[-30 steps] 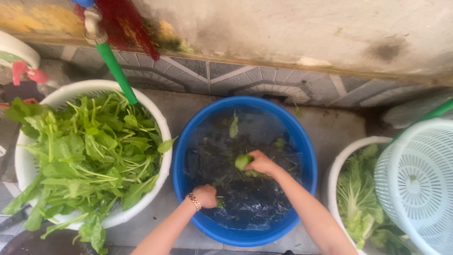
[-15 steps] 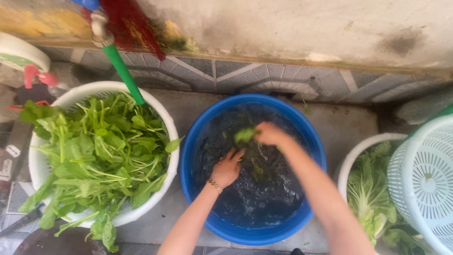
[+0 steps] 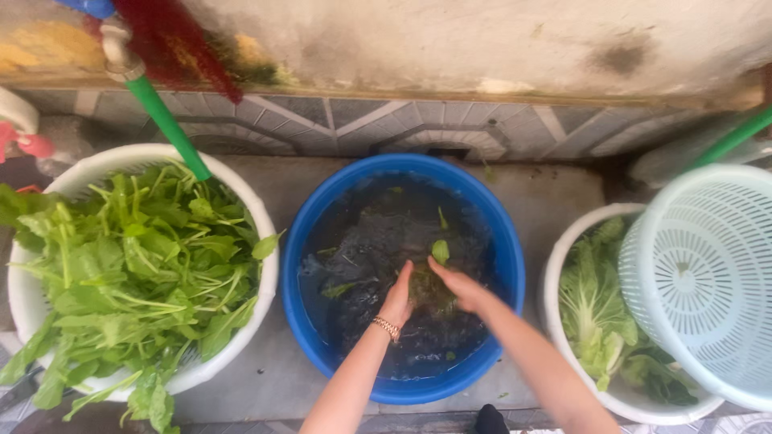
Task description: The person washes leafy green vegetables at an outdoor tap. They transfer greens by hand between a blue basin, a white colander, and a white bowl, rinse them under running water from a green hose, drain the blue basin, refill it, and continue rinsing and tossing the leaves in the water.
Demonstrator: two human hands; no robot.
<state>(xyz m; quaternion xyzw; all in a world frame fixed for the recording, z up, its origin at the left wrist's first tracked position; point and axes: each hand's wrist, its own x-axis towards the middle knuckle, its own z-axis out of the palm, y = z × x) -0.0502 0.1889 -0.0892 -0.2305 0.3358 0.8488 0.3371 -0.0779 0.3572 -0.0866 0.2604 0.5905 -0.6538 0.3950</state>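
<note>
A blue basin (image 3: 515, 265) full of dark water sits in the middle, with a few loose leaves floating in it. Both my hands are down in the water near its centre. My left hand (image 3: 397, 296), with a gold bracelet at the wrist, and my right hand (image 3: 460, 288) press together around a bunch of green leaves (image 3: 434, 283) held between them, partly under the surface. One small leaf sticks up just above my fingers.
At left, a white basin (image 3: 265, 233) is heaped with leafy greens under a green hose (image 3: 167, 124). At right, a white basin (image 3: 553, 281) holds pale cabbage leaves, with a light blue colander (image 3: 708, 281) leaning over it. A tiled ledge and stained wall run behind.
My hands have come together around the greens and sunk lower into the water; earlier the right hand held a leaf higher and the left was apart. The view has shifted slightly.
</note>
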